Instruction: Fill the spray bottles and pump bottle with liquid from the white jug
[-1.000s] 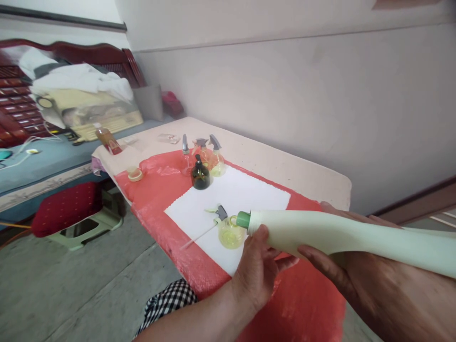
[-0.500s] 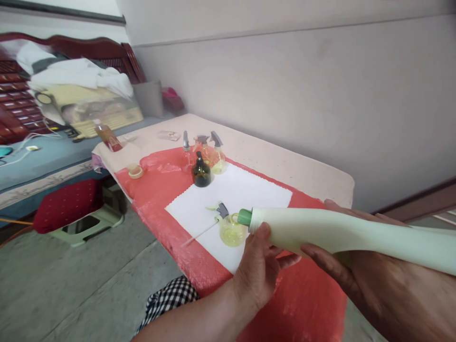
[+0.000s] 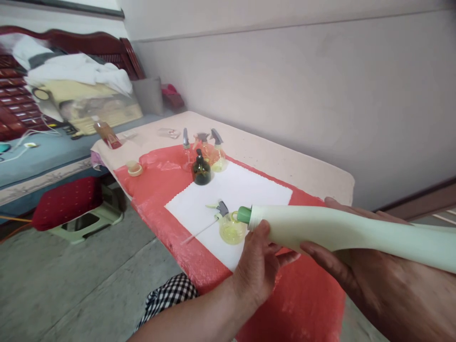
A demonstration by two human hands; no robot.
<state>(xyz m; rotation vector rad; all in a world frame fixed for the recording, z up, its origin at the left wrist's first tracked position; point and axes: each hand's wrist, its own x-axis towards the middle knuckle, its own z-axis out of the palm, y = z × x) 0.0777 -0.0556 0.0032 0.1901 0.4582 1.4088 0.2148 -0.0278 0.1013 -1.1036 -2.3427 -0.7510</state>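
A large pale green plastic bottle (image 3: 306,223) lies almost level in both my hands. Its threaded neck and green pour spout (image 3: 244,214) point left, at the mouth of a clear yellow-green spray bottle (image 3: 232,232). My left hand (image 3: 258,261) grips the bottle from below, just behind the neck. My right hand (image 3: 356,266) wraps round it farther back, thumb in front and fingers behind. Whether liquid runs from the spout cannot be made out. The detached trigger sprayer (image 3: 221,208), with its long tube, lies beside the spray bottle on a white sheet (image 3: 261,187).
Red plastic (image 3: 156,190) covers much of the table. A dark pump bottle (image 3: 202,172) stands at the sheet's far edge, with several spray bottles behind it. A tape roll (image 3: 134,168) and an amber bottle (image 3: 107,132) are at the left. A red-topped stool (image 3: 67,202) stands on the floor.
The view has shifted slightly. Both hands and the pale green bottle hold nearly the same position over the spray bottle.
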